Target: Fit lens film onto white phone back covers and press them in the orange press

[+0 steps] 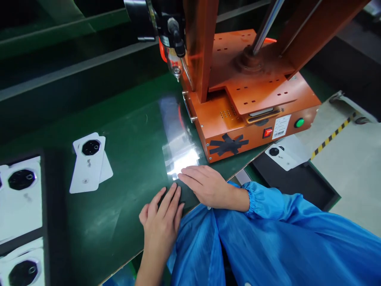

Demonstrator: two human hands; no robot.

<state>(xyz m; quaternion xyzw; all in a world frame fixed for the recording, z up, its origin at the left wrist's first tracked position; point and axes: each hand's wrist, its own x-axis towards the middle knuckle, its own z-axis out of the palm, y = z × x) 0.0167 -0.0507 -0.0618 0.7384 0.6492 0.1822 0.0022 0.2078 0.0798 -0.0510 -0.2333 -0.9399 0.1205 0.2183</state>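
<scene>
A clear, shiny plastic film (181, 153) lies on the green mat (131, 159), left of the orange machine. My right hand (205, 182) rests with its fingertips on the film's near edge, fingers stretched and holding nothing. Just left of it, my left hand (163, 214) lies with spread fingers on the mat, fingertips close to the same edge. Two white phone back covers (91, 167), each overlapping the other, sit farther left; the top one shows a dark octagonal camera area.
The orange press machine (256, 119) stands at the back right, with a red switch and green button. A black tray (49, 254) of white covers is at far left. More white covers (284, 159) lie over a dark tray (297, 186) at right.
</scene>
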